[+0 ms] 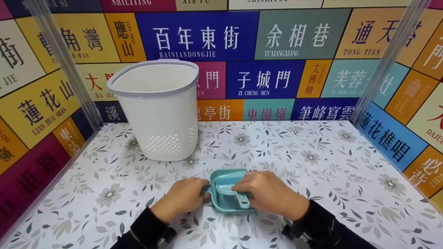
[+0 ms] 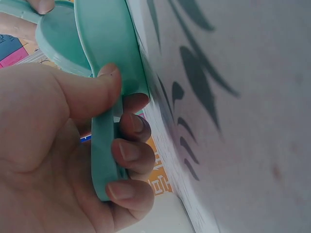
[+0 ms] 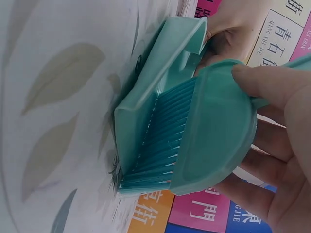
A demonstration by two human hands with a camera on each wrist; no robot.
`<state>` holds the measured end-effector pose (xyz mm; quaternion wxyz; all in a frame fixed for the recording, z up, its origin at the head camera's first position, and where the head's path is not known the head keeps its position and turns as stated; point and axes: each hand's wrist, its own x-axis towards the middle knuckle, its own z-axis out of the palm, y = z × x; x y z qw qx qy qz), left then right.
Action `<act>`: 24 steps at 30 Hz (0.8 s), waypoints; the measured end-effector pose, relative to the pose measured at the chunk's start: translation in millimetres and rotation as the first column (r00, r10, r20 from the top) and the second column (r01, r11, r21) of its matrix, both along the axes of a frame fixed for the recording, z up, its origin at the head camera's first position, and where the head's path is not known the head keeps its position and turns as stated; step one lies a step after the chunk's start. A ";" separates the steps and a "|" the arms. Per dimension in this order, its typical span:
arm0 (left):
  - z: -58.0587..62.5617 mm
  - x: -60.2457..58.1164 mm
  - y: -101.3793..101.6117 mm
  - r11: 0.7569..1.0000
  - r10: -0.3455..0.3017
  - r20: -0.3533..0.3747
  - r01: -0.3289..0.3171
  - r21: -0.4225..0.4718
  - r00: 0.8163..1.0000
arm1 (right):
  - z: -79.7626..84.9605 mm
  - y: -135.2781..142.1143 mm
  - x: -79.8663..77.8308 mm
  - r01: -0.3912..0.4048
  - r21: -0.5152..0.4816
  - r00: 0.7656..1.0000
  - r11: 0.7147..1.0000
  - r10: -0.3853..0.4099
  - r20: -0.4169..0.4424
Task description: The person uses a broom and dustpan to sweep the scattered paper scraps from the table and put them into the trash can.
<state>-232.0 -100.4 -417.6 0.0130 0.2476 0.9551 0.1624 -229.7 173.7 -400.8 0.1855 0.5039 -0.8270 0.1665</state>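
Note:
A teal dustpan lies on the flowered tabletop in front of me. My left hand grips its handle from the left, thumb on top and fingers curled beneath. Over the pan is a small teal hand brush, its blue bristles down inside the pan. My right hand holds the brush, thumb on the back of its head near the handle and fingers behind. In the head view the brush handle points toward me, partly covered by the right hand.
A white bin with a grey rim and small holes near its base stands behind, to the left. Walls with coloured Chinese sign panels enclose the back and sides. The tabletop has a leaf and flower pattern.

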 end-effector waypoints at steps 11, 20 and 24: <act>1.1 0.5 1.4 1.000 0.013 0.020 -0.013 -0.001 1.000 | -9.5 -5.4 2.5 -0.004 0.073 0.999 0.997 0.007 -0.046; -0.1 0.1 0.6 1.000 0.017 0.032 -0.017 -0.002 0.999 | -15.5 -9.4 2.5 0.017 0.107 0.999 0.994 -0.012 -0.048; -0.4 -0.8 0.5 1.000 0.013 0.033 -0.013 0.001 0.999 | -16.0 -9.7 2.5 0.035 0.127 0.999 0.991 -0.033 -0.019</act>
